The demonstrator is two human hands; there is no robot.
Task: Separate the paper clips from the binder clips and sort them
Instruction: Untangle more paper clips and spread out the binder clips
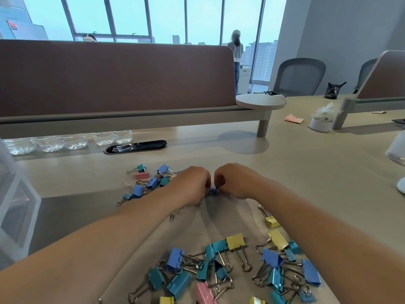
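Pinching blue clip (pixel 213 191): left hand (pixel 192 185), right hand (pixel 237 181), far heap (pixel 151 183) just beside.

**One head-worn view, looking forward and down**

The single camera sits on the person's head, above the near edge of the table (pixel 306 172). It faces forward and downward across the tabletop. Both forearms enter from the bottom corners and converge at the centre of the frame. There the left hand (pixel 190 185) and right hand (pixel 236 181) pinch a small blue binder clip (pixel 212 191). The view is close: the near pile of binder clips (pixel 219 270) fills the bottom edge and is partly cut off. The wide lens bends straight lines. It reaches far over the brown desk divider (pixel 109 80) to the windows (pixel 131 16), and right to the office chairs (pixel 298 75).
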